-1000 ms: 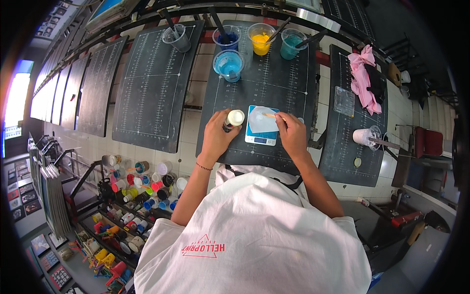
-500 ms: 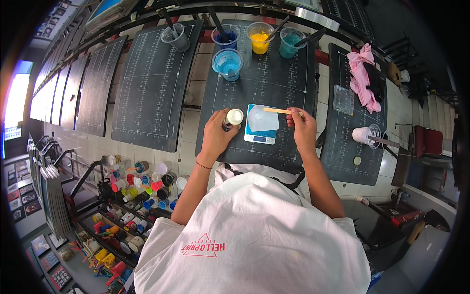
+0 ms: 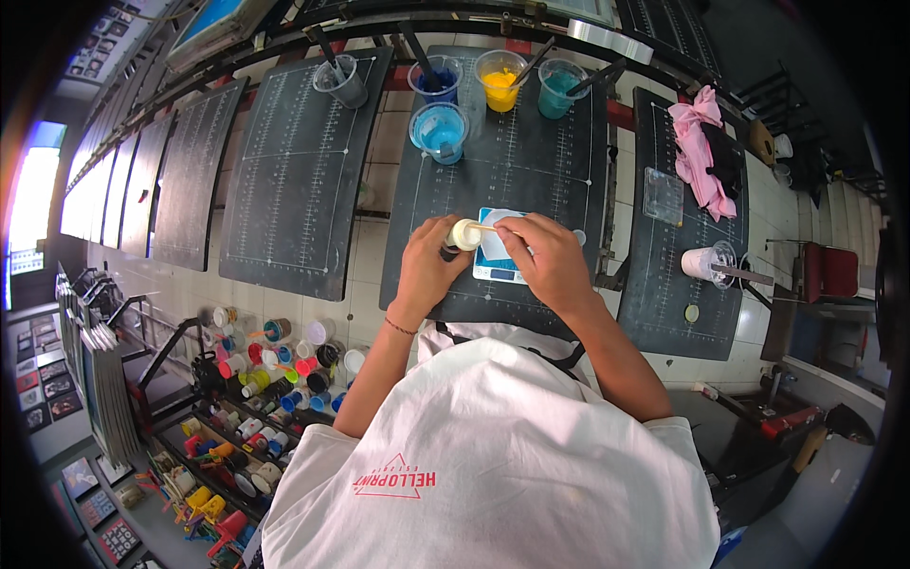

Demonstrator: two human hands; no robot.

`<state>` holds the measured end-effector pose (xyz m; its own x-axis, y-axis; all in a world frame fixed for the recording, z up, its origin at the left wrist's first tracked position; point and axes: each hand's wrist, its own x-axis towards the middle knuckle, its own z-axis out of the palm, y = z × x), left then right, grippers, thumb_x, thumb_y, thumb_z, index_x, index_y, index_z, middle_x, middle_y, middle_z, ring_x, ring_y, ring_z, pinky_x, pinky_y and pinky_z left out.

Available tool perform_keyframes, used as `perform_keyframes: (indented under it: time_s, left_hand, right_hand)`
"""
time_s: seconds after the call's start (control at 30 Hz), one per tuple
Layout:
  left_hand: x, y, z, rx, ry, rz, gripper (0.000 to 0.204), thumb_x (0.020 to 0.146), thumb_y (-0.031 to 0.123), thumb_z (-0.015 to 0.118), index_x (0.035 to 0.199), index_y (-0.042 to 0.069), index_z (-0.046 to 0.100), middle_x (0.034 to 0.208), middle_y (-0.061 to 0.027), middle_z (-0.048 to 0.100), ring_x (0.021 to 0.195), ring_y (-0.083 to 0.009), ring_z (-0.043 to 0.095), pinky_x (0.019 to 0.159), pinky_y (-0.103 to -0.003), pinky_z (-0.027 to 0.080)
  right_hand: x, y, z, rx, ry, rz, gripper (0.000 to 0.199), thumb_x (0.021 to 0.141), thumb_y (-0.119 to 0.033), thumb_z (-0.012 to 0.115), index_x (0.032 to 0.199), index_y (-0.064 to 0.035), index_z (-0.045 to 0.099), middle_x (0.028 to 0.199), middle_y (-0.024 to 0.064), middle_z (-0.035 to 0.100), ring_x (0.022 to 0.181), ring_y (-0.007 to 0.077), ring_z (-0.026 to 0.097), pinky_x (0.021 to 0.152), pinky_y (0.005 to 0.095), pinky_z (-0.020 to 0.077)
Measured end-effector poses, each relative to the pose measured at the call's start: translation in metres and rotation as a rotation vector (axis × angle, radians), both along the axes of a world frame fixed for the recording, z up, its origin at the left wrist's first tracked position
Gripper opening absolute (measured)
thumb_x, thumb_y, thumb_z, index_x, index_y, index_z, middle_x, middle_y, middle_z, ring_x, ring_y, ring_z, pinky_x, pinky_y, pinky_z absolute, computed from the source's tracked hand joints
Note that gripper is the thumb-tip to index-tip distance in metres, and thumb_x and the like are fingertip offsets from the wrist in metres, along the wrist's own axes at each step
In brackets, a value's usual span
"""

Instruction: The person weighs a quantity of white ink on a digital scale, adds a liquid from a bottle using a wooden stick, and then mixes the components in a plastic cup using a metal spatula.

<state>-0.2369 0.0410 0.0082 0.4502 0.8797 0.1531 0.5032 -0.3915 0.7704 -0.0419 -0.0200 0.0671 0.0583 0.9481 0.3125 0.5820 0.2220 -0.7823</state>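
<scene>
Head view: our left hand point(image 3: 428, 268) grips a small jar point(image 3: 462, 235); our right hand point(image 3: 548, 258) pinches a thin stick point(image 3: 482, 228) into it, above the scale point(image 3: 495, 270).

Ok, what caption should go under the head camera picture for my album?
Left hand holds a small jar while the right hand dips a stick in it.

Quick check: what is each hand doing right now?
Left hand: closed around a small jar.
Right hand: pinching a thin stick at the jar's mouth.
</scene>
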Motion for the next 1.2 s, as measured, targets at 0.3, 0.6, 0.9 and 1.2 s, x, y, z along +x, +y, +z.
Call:
perform_keyframes:
  time_s: [0.3, 0.6, 0.9, 1.2]
  left_hand:
    - [0.005, 0.001, 0.01, 0.028, 0.017, -0.017, 0.044, 0.075, 0.009, 0.078, 0.117, 0.001, 0.066, 0.112, -0.0129, 0.068, 0.099, -0.0305, 0.067, 0.085, -0.037, 0.053]
    - [0.007, 0.0, 0.003, 0.019, 0.007, -0.01, 0.045, 0.075, 0.009, 0.079, 0.118, 0.001, 0.066, 0.111, -0.012, 0.068, 0.097, -0.0278, 0.067, 0.082, -0.036, 0.054]
    - [0.009, 0.0, 0.004, -0.001, 0.013, 0.0, 0.045, 0.076, 0.011, 0.08, 0.117, 0.002, 0.066, 0.106, -0.011, 0.068, 0.091, -0.0278, 0.066, 0.08, -0.037, 0.053]
    - [0.009, 0.0, -0.001, -0.055, -0.004, 0.018, 0.043, 0.076, 0.009, 0.079, 0.116, 0.003, 0.066, 0.108, -0.0115, 0.068, 0.097, -0.0308, 0.064, 0.085, -0.039, 0.052]
  right_hand:
    - [0.003, 0.004, -0.006, -0.261, 0.223, -0.09, 0.023, 0.097, -0.018, 0.062, 0.101, 0.0028, 0.071, 0.081, 0.0131, 0.072, 0.069, 0.0238, 0.07, 0.064, 0.0331, 0.0538]
    - [0.01, 0.003, -0.027, -0.426, 0.62, -0.192, 0.026, 0.101, -0.019, 0.058, 0.102, 0.0031, 0.072, 0.077, 0.0068, 0.07, 0.068, 0.0091, 0.064, 0.064, 0.024, 0.0534]
    - [0.015, 0.002, -0.027, -0.421, 0.644, -0.257, 0.026, 0.101, -0.019, 0.059, 0.102, 0.0025, 0.072, 0.078, 0.0067, 0.069, 0.068, 0.0097, 0.064, 0.065, 0.024, 0.0539]
    - [0.021, 0.0, -0.029, -0.368, 0.674, -0.271, 0.027, 0.101, -0.02, 0.059, 0.101, 0.0032, 0.072, 0.077, 0.0065, 0.069, 0.067, 0.0098, 0.064, 0.064, 0.0241, 0.0537]
